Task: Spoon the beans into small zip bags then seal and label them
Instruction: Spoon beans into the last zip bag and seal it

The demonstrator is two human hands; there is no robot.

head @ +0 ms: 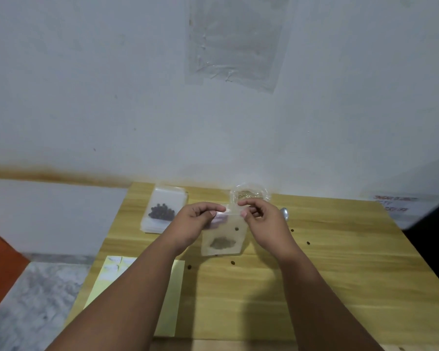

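Observation:
A small clear zip bag (223, 236) hangs upright over the wooden table (314, 274), with a blurred clump of dark beans near its bottom. My left hand (198, 221) pinches the top strip at its left end. My right hand (259, 216) pinches the same strip at its right end. A stack of zip bags (162, 211) lies at the back left, the top one holding dark beans. A metal spoon (285, 214) peeks out behind my right hand.
A crumpled clear plastic bag (250, 193) sits at the back by the wall. Several loose beans (308, 242) lie scattered on the table. A yellow label sheet (173, 287) lies at the front left, partly under my left forearm.

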